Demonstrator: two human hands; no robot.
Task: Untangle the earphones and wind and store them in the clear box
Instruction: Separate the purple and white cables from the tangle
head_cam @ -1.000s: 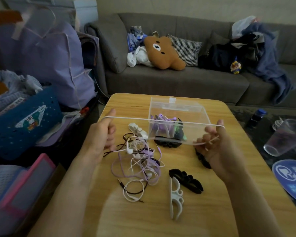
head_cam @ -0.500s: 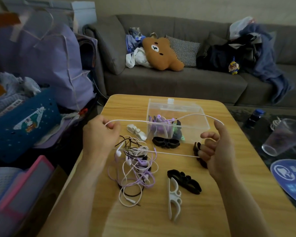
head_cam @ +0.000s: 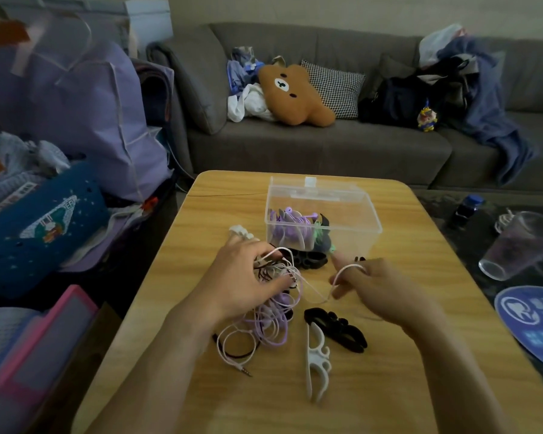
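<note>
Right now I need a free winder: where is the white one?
In the head view the white winder lies on the table's near right, beside a black winder, right of the tangled earphones.

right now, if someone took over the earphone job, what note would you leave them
Left hand: fingers curled into the tangle of white, purple and black cords.
Right hand: white cord looped over its fingers, running back to the tangle.
Clear box: at the table's far side, lid open, wound purple earphones inside.
Winders: white and black lie empty near the hands.
Done: some earphones stored.
Left: free the white cord, untangle the others, wind, box.
</note>
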